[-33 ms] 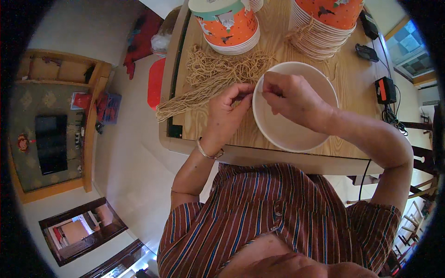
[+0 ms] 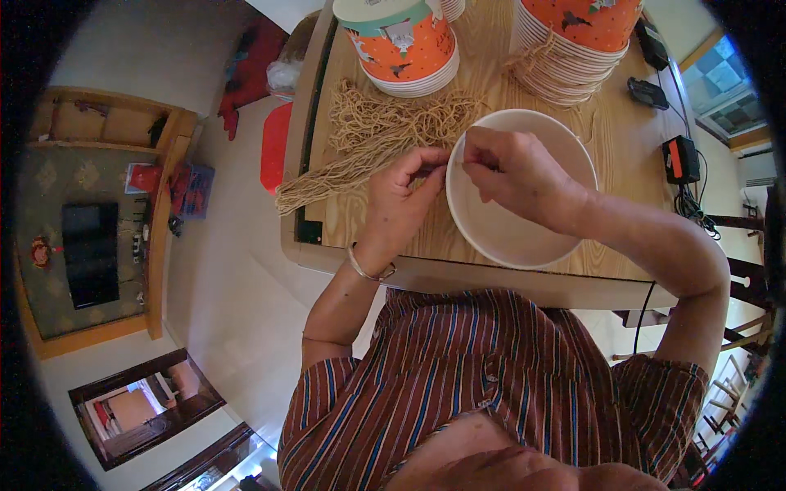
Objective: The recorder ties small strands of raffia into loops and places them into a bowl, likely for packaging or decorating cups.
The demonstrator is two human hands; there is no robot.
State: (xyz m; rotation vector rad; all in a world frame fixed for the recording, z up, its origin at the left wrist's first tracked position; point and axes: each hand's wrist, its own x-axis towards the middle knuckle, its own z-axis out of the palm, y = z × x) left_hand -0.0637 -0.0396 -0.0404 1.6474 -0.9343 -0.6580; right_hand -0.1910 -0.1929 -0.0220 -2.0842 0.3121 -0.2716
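A white round paper tub [image 2: 524, 245] sits at the table's near edge, its open mouth facing up. My left hand [image 2: 401, 192] is at the tub's left rim, outside it, with thumb and fingers pinched together. Over the left part of the opening, my right hand [image 2: 524, 172] is closed, fingertips bent down near the same stretch of rim. What either pinch holds is too small or hidden to make out. Just beyond my left hand lies a loose heap of tan twine [image 2: 385, 123], with a straighter bundle trailing left to the table's edge.
Behind the twine stands a stack of orange printed tubs [image 2: 409, 57]. A taller stack of orange tubs [image 2: 573, 49] with tan cord handles is at the far right. Black adapters [image 2: 681, 159] and cables line the table's right side. A red stool [image 2: 276, 147] is off the left edge.
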